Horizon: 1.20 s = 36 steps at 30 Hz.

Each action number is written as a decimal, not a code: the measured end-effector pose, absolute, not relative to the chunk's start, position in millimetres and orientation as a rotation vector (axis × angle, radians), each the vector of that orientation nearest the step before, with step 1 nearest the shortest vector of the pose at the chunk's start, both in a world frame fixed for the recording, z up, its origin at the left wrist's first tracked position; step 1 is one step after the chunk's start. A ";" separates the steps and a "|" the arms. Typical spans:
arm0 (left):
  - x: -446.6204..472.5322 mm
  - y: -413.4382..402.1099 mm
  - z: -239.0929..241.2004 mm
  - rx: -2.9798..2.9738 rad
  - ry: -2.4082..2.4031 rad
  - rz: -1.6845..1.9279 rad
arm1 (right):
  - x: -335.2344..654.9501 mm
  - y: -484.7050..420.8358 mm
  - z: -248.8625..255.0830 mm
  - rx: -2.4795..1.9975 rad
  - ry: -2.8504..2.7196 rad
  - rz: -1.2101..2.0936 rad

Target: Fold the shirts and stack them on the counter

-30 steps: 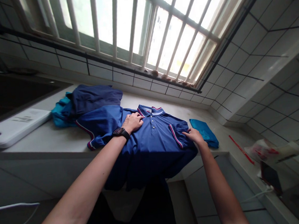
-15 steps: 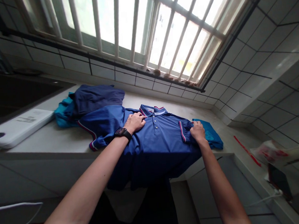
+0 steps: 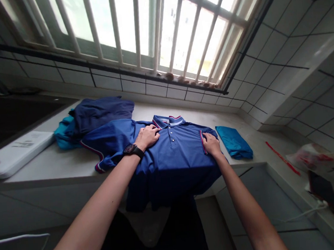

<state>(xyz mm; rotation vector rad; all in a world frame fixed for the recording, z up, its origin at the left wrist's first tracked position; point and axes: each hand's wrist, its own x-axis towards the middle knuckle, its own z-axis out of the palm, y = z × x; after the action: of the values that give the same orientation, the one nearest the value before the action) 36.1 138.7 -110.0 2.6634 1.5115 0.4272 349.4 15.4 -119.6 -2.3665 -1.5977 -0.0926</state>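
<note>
Blue polo shirt (image 3: 172,159) lies under left hand (image 3: 148,136), pressing flat; right hand (image 3: 211,144) pinches its sleeve.

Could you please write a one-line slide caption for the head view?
Both hands, left hand and right hand, press a blue polo shirt flat on a counter.

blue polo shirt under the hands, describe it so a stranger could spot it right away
On the white counter below the barred window, the blue polo shirt lies front up, hem hanging off the edge. Unlike the neighbouring garments, it shows a buttoned collar and striped trim.
</note>
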 end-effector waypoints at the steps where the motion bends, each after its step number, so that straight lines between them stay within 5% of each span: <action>1: 37.0 136.9 -108.6 2.672 1.518 0.413 | 349.4 15.6 -119.7 -2.364 -1.591 -0.091; 11: 23.0 68.7 -61.4 2.854 1.701 0.476 | 356.7 20.0 -132.4 -2.297 -1.586 -0.070; 17: -103.0 52.4 -55.4 1.854 2.461 0.954 | 363.4 26.9 -147.7 -2.192 -1.566 -0.070; 22: -147.1 63.6 -70.6 1.538 2.022 0.861 | 357.5 23.6 -142.6 -2.211 -1.580 -0.070; 27: -132.7 64.2 -65.0 1.429 1.699 1.188 | 353.2 20.7 -134.8 -2.271 -1.586 -0.063; 32: -104.0 62.4 -42.1 1.712 1.497 1.466 | 353.7 20.6 -134.7 -2.281 -1.590 -0.064; 36: -79.2 59.2 -27.1 1.967 1.295 1.250 | 352.7 20.1 -134.6 -2.279 -1.570 -0.067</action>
<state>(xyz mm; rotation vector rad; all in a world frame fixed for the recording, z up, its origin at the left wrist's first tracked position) -79.2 59.2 -27.1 1.9668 1.2951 1.2499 352.7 20.1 -134.6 -2.2791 -1.5702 -0.0666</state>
